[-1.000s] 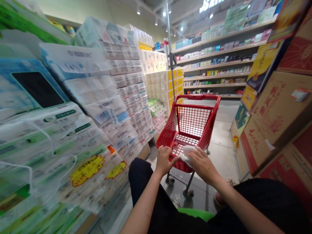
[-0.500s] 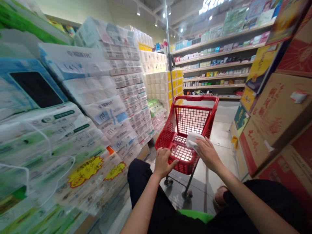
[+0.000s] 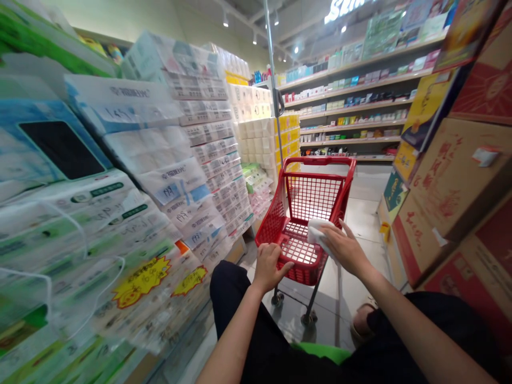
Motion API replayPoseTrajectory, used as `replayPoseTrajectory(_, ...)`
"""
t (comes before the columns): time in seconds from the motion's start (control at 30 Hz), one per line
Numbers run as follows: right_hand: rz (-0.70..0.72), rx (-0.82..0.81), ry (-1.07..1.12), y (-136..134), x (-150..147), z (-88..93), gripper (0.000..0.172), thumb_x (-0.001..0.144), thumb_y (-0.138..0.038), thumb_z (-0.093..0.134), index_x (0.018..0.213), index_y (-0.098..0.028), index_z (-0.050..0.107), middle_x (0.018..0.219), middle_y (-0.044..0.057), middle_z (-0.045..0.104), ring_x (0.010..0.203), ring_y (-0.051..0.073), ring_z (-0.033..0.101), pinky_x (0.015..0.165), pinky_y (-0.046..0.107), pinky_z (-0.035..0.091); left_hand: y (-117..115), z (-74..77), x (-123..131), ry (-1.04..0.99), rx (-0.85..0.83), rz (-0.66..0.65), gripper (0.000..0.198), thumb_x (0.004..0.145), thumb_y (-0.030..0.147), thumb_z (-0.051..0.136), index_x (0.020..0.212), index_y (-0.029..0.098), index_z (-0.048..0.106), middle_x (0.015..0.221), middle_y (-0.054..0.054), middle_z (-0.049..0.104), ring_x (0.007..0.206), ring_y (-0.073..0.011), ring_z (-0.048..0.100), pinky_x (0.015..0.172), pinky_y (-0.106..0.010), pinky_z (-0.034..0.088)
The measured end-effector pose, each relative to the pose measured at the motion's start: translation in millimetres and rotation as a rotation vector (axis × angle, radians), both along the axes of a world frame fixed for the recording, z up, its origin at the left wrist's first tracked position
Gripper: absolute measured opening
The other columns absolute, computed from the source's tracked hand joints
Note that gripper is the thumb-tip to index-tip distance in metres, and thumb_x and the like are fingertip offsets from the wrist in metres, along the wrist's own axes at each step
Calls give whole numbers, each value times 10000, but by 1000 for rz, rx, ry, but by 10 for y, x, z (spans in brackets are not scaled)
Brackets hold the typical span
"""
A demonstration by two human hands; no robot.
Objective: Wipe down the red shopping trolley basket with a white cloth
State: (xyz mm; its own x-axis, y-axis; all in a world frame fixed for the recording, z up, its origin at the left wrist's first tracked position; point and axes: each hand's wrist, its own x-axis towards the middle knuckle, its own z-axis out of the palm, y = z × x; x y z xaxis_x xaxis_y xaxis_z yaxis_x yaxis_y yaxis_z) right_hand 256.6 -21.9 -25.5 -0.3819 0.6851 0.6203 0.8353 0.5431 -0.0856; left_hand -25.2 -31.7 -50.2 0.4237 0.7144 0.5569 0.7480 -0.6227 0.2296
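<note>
A small red plastic shopping cart (image 3: pixel 304 275) with grid walls stands in front of my knees, its handle on the far side. My left hand (image 3: pixel 270 266) is closed over the near left corner of its basket rim, the thumb lying along the front edge. In my right hand (image 3: pixel 344 249) is a folded white cloth (image 3: pixel 319 232), pressed under the fingers against the basket's right rim. The palm hides part of the cloth and of that rim. Through the grid the bottom of the basket shows bare.
Stacked tissue packs (image 3: pixel 160 154) rise close on the left, with a phone (image 3: pixel 62 149) and a white cable on them. Cardboard boxes (image 3: pixel 460 176) crowd the right side. Beyond the cart, a metal pole (image 3: pixel 273 69) stands before stocked shelves (image 3: pixel 352 128). Tiled floor lies beneath.
The right hand and the cloth have shifted slightly along the right rim, with the fingers flatter and more spread. My left hand keeps its hold on the cart.
</note>
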Motion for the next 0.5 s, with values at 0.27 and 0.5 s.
replayPoseTrajectory(0.27, -73, 41, 77, -254, -206, -88, 278, 982, -277, 346, 1149, -210, 558, 1162, 57, 658, 1215, 175, 528, 1166, 474, 190, -42, -58, 170, 82, 55, 96, 324, 920, 489, 483, 1014, 183, 535, 1003, -57, 551, 949, -224, 487, 961, -412, 346)
replayPoseTrajectory(0.5, -83, 44, -55, -721, -771, -66, 242, 941, -163, 425, 1132, -164, 574, 1005, 86, 662, 1027, 210, 583, 1042, 395, 353, -114, -80, 260, 87, 57, 124, 349, 928, 452, 481, 1144, 179, 499, 1095, -84, 552, 1030, -245, 503, 1024, -465, 315)
